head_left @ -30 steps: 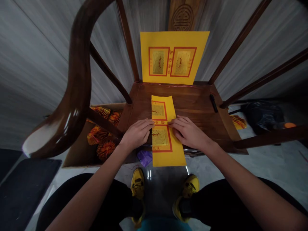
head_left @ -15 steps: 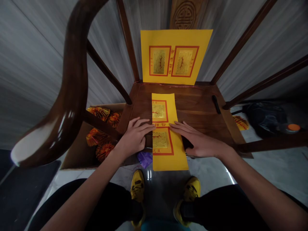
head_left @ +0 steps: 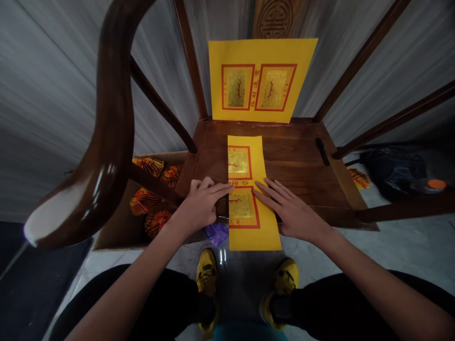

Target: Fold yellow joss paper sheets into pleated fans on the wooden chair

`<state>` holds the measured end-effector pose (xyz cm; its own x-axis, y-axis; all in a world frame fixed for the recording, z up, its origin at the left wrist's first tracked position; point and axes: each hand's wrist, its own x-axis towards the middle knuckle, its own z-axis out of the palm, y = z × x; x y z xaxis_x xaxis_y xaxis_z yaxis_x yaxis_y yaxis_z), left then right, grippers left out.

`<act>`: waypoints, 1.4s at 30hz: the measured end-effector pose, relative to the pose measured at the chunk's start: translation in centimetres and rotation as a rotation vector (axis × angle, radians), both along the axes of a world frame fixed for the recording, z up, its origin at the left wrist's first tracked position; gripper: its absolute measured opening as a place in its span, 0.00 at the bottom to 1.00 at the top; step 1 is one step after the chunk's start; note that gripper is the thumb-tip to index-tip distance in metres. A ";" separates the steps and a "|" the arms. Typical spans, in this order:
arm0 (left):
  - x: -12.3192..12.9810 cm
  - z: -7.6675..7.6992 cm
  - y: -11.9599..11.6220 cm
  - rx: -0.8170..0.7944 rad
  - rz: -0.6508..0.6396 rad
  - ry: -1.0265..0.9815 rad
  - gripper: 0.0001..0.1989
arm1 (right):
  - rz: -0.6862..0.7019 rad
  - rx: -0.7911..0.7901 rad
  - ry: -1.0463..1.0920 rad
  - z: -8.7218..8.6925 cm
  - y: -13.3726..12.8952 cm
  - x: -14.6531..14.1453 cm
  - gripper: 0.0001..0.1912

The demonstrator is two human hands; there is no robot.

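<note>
A folded yellow paper (head_left: 270,233) with red frames and gold prints lies lengthwise on the wooden chair seat (head_left: 295,156), its near end reaching past the seat's front edge. My left hand (head_left: 202,201) touches its left folded edge with the extended fingers, the other fingers curled a little. My right hand (head_left: 289,208) rests on the right side of the paper, fingers spread and flat. Neither hand grips anything. Behind, a larger unfolded yellow sheet (head_left: 305,57) with two red-framed gold prints stands upright against the chair back.
A cardboard box (head_left: 117,229) with several red-and-gold folded paper pieces sits at the left. On the seat's right lies a small black object (head_left: 323,151). A purple wrapper (head_left: 217,233) is below the front edge. A dark bag (head_left: 391,168) lies at the right.
My right hand has moved further onto the paper and its fingers have spread. The fingers of my left hand are more bent. The whole view has shifted slightly.
</note>
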<state>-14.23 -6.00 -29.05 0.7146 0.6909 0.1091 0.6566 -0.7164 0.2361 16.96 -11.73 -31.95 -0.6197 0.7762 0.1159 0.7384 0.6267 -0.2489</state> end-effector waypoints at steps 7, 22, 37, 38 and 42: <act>0.1 0.5 -0.1 -0.004 -0.014 0.037 0.41 | 0.004 0.111 -0.153 0.1 -0.4 -0.7 0.52; -0.1 -0.2 -0.2 0.076 -0.082 0.087 0.36 | 0.035 0.264 0.002 0.1 0.1 -0.3 0.26; 1.4 -5.2 -4.1 0.267 -0.088 -0.217 0.21 | 0.070 0.428 0.068 -0.2 -4.0 0.7 0.19; 1.5 -5.0 -3.9 0.267 -0.084 -0.233 0.21 | 0.056 0.413 0.089 -0.3 -3.8 0.8 0.20; 1.9 -4.4 -3.2 0.190 -0.066 -0.294 0.19 | -0.031 0.324 0.195 -0.6 -2.8 0.7 0.20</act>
